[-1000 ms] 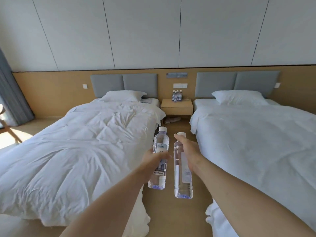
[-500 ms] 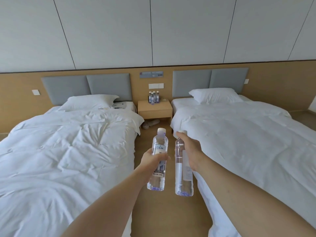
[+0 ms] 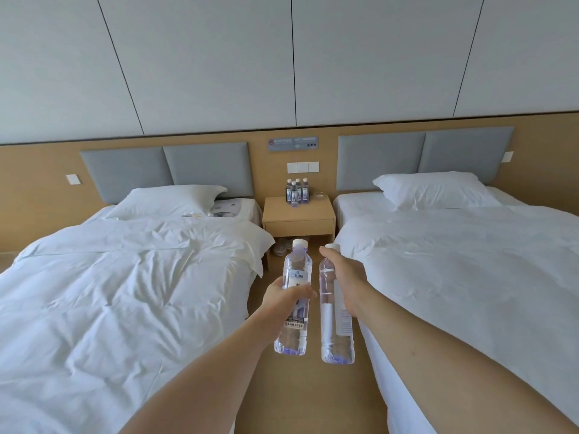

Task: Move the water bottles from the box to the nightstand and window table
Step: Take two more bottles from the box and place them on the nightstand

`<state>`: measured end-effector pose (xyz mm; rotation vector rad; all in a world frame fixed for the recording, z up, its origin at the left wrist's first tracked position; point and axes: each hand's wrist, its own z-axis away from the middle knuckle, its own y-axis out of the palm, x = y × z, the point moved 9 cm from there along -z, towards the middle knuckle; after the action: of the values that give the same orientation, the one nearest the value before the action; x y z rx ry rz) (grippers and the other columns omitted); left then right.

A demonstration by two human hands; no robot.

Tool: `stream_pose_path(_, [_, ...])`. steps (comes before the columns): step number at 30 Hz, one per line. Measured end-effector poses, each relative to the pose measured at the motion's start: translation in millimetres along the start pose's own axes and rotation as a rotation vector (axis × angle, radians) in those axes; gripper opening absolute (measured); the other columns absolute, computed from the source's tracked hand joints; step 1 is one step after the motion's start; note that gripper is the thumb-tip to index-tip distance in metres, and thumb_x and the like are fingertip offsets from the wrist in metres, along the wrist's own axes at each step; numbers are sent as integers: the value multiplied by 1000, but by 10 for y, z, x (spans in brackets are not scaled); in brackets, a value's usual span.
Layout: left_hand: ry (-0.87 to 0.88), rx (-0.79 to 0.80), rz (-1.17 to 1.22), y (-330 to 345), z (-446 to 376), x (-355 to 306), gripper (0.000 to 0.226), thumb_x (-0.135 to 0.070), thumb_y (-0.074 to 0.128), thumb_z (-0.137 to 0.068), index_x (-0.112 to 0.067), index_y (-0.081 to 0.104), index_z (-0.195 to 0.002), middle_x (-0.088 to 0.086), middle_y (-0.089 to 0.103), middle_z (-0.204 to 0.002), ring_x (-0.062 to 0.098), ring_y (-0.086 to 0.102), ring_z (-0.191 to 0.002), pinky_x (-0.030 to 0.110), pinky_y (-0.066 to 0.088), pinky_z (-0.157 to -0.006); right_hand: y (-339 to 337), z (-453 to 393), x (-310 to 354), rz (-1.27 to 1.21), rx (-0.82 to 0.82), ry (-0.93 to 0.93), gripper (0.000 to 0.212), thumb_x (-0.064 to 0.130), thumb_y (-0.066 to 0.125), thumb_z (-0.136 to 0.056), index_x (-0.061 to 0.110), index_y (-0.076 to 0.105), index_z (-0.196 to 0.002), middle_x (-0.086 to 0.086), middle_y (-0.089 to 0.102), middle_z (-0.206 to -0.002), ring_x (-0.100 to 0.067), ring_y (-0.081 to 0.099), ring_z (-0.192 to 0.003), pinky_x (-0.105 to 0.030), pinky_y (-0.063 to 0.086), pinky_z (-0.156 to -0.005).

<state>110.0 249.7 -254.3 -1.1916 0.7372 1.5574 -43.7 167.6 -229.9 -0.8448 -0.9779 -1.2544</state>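
At the frame's centre, the left hand (image 3: 286, 296) grips one water bottle (image 3: 294, 296) upright and the right hand (image 3: 346, 277) grips a second bottle (image 3: 334, 327) beside it. Above them, four bottles (image 3: 296, 191) stand on the nightstand (image 3: 299, 217) between two beds.

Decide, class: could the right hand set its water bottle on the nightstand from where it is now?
Probably not yet. The right hand holds its bottle in the aisle, well short of the nightstand. The aisle floor between the beds looks unobstructed, so walking forward should bring it within reach.
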Motion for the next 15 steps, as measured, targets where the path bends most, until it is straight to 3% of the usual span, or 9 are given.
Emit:
stream_pose_path(8, [-10,-9,-18,72,-1343,-555,66,-30,84,-60,-19,61,-121,13,72,-103,28,70,-90,54,58,-95,197,-1385,578,-5,24,22,43,60,77,-71,19,75,-83,2,73,-62,-12,68,-49,-24,45,-50])
stream_pose_path(13, [11,15,-24,19,-2391,-833,55,-23,83,-70,-19,61,-121,16,73,-107,31,70,-94,56,57,-97,445,-2337,872,-2,-2,9,47,61,77,-70,18,77,-87,2,74,-62,-10,67,-43,-20,45,-38])
stream_pose_path(15, [27,36,-16,-19,-2859,-981,58,-25,84,-65,-18,62,-119,16,73,-105,30,71,-91,55,58,-95,582,-2763,1013,-3,-17,-4,46,61,77,-71,17,76,-85,3,72,-58,-9,66,-42,-18,43,-33])
